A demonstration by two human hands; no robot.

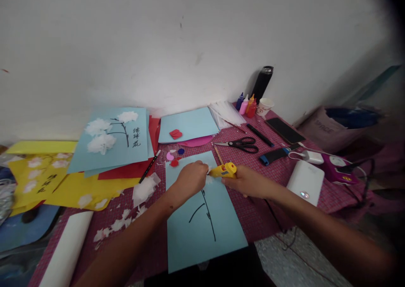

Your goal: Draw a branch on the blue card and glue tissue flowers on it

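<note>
A yellow glue gun [225,170] is gripped by my right hand [247,180], its nozzle pointing left. My left hand [192,178] is closed right at the nozzle, pinching a small white piece that is mostly hidden by the fingers. Both hands are over the upper part of a light blue sheet [186,240] with a black branch drawn on it. White paper shows on the sheet beneath the gun. White tissue squares [145,189] and crumpled white pieces [118,224] lie left of the sheet.
Finished-looking blue flower picture [139,122] lies back left, over yellow sheets [82,190]. Black scissors [243,144], a cutter [275,155], a phone [284,130], paint bottles [251,108], a paper cup [265,106] and a black flask [262,83] stand or lie right. A white box [306,181] sits beside my right forearm.
</note>
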